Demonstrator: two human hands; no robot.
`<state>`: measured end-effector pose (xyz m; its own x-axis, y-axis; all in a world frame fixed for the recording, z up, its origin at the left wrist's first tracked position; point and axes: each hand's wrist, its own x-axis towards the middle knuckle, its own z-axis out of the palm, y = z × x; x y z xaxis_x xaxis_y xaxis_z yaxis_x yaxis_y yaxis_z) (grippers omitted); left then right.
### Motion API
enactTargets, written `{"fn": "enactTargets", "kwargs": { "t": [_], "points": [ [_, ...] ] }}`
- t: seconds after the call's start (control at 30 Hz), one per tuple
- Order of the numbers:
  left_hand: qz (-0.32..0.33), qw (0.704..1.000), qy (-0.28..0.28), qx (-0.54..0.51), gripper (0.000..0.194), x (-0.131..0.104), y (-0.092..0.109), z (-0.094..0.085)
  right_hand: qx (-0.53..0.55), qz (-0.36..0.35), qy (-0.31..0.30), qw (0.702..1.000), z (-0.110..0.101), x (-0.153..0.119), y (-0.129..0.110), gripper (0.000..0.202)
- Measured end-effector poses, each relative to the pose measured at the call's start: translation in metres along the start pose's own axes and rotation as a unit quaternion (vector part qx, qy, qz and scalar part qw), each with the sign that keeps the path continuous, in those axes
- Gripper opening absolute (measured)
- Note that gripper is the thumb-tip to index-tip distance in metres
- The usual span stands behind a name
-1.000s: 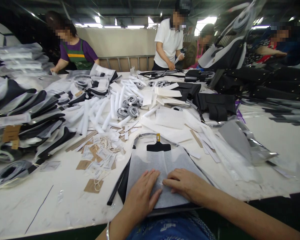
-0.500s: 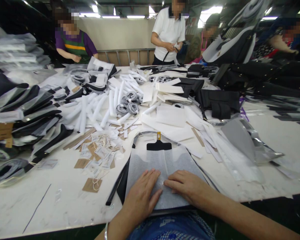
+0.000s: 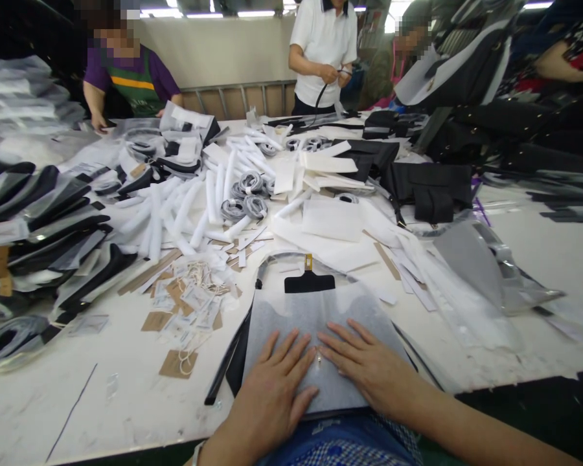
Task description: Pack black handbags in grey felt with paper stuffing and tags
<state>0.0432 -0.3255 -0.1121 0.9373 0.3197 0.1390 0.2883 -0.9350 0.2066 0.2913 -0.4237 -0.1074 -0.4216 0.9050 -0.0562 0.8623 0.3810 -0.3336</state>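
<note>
In front of me at the table's near edge lies a black handbag [image 3: 309, 283], covered with a pale translucent protective sheet [image 3: 291, 310]. The bag's wrapped handle [image 3: 272, 256] arches away from me, with a yellow tab [image 3: 308, 261] inside the arch. My left hand [image 3: 276, 382] lies flat on the left half of the sheet, fingers stretched forward. On the right half, my right hand [image 3: 364, 362] rests flat with its fingers spread. A small metal fitting [image 3: 319, 357] shows between the fingertips. Black straps [image 3: 221, 375] stick out at the bag's left side.
Left of the bag lie brown tags with strings [image 3: 179, 364] and small packets. Beyond are white foam tubes [image 3: 155, 223], grey coils [image 3: 250, 184] and white cards [image 3: 330, 219]. Wrapped black bags [image 3: 53, 239] pile up at left; plastic covers [image 3: 486, 278] lie at right. Several people stand across the table.
My right hand has flattened, its fingers now spread further forward on the sheet. My left fingers have spread too. A crease in the sheet's middle looks smoother. The view has shifted slightly.
</note>
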Motion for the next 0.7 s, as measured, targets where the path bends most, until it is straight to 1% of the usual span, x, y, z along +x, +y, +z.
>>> {"fn": "enactTargets", "kwargs": {
  "t": [0.07,0.17,0.2,0.27,0.37,0.47,0.57,0.7],
  "points": [
    [0.009,0.999,-0.028,0.015,0.056,0.000,-0.003,-0.005,0.010,0.009,-0.016,1.000,-0.002,0.001,0.000,0.057],
    [0.018,0.999,-0.035,0.032,0.058,-0.001,-0.007,-0.006,0.033,0.006,-0.020,0.999,-0.007,0.000,0.001,0.067],
    [0.021,0.999,-0.031,0.037,0.058,-0.002,-0.009,-0.005,0.039,0.002,-0.017,0.999,-0.008,-0.001,0.002,0.069],
    [0.033,0.998,-0.014,0.047,0.058,-0.004,-0.012,-0.001,0.044,-0.012,-0.008,0.999,-0.009,-0.005,0.004,0.066],
    [0.064,0.996,0.033,0.053,0.054,-0.010,-0.018,0.008,0.042,-0.039,0.008,0.998,-0.007,-0.012,0.009,0.058],
    [0.095,0.991,0.078,0.056,0.050,-0.014,-0.024,0.015,0.037,-0.053,0.012,0.998,-0.003,-0.015,0.012,0.055],
    [0.104,0.989,0.081,0.066,0.049,-0.013,-0.027,0.018,0.013,-0.044,0.009,0.999,0.005,-0.013,0.012,0.051],
    [0.095,0.990,0.065,0.081,0.045,-0.008,-0.027,0.014,-0.025,-0.033,0.014,0.999,0.014,-0.008,0.010,0.054]
  ]
}}
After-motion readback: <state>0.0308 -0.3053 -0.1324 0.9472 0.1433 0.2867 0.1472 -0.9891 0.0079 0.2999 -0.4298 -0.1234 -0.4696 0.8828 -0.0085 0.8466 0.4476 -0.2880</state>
